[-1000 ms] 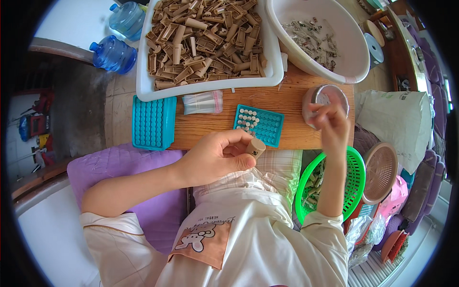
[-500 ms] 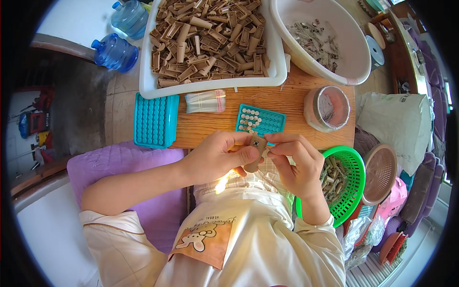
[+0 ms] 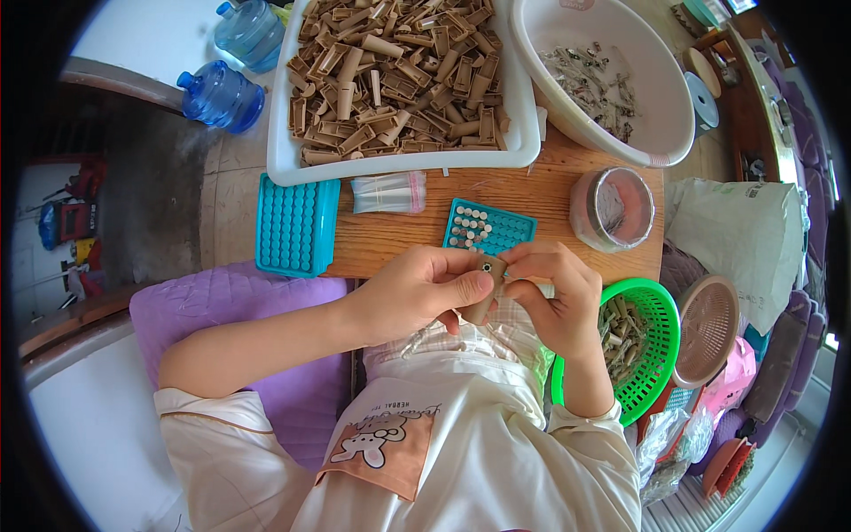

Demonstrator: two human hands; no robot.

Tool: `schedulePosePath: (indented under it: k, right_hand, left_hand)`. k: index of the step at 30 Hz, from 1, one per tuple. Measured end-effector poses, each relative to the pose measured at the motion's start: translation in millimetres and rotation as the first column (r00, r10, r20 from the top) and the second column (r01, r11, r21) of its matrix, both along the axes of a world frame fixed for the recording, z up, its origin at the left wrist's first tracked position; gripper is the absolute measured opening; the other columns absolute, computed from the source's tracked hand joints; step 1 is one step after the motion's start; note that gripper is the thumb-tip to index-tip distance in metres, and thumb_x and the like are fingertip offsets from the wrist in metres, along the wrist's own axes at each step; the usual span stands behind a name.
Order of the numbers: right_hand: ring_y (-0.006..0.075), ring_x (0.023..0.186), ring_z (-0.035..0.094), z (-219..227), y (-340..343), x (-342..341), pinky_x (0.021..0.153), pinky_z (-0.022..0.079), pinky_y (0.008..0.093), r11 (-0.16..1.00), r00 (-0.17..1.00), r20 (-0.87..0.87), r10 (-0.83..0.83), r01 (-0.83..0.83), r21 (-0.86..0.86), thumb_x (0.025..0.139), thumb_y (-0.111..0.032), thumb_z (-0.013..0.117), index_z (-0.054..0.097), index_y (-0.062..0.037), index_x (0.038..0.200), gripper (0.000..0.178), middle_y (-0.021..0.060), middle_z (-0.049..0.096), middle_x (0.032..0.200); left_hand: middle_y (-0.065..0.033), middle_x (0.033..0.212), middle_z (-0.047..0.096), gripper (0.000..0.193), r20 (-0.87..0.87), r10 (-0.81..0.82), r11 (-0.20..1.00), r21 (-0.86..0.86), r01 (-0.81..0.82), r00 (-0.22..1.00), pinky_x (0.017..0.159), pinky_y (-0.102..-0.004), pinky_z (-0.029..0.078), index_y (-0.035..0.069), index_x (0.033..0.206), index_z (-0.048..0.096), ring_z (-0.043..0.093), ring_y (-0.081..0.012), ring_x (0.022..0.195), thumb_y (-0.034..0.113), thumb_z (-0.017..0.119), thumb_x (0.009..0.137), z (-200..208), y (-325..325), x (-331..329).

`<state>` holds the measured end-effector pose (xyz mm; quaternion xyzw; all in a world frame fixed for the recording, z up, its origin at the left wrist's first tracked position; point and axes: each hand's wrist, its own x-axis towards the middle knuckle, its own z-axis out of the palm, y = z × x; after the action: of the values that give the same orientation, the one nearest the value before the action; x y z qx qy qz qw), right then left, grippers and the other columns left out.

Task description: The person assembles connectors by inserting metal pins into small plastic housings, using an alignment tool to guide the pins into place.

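In front of my lap, my left hand (image 3: 430, 288) grips a small brown plastic casing (image 3: 480, 310) with the thumb across its side. A small dark hole with a pale ring shows near the casing's upper end. Closed in a pinch against the casing's right edge, my right hand (image 3: 560, 297) has its fingertips on something too small to make out. Just beyond both hands lies a teal tray (image 3: 510, 232) of round pits, with small whitish round pieces (image 3: 470, 222) in its left part.
A white tub (image 3: 279, 133) heaped with brown casings and a white basin (image 3: 651, 97) of small wired parts stand at the back. On the wooden table (image 3: 381, 253) are stacked teal trays (image 3: 292, 226), clear strips (image 3: 390, 193) and a round container (image 3: 612, 213). At right is a green basket (image 3: 658, 355).
My right fingertips have moved lower and closer against the casing's right side. The casing has shifted slightly right and is still in my left hand. The whole view has moved a little.
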<state>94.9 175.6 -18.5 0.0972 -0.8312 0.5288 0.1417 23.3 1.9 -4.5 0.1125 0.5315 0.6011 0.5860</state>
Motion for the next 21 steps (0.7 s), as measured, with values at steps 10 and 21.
schedulePosePath:
  k: [10,21]
  right_hand:
    - [0.0237,0.074,0.057,-21,-2,-7,0.060,0.047,0.0273,0.992,0.985,0.131,0.113,-0.104,-0.073,0.069,0.007,0.058,0.050,0.0000,0.078,0.014,0.0139,0.056,0.087]
    - [0.0197,0.071,0.053,-33,127,50,0.062,0.042,0.0298,0.904,0.889,0.311,0.337,-0.213,-0.371,0.060,-0.005,0.066,0.059,-0.0018,0.067,0.011,0.0077,0.055,0.075]
  left_hand:
    - [-0.0022,0.079,0.055,0.029,0.151,0.068,0.996,-0.071,-0.057,0.986,0.057,-0.0198,0.041,0.004,0.089,0.053,0.051,-0.0072,0.071,0.032,0.045,0.087,-19,0,-2]
    - [-0.0160,0.091,0.059,0.033,-0.811,-0.229,0.955,-0.296,-0.039,0.539,0.078,-0.0377,0.044,0.000,0.098,0.055,0.057,-0.0289,0.085,0.028,0.053,0.080,-4,15,-49]
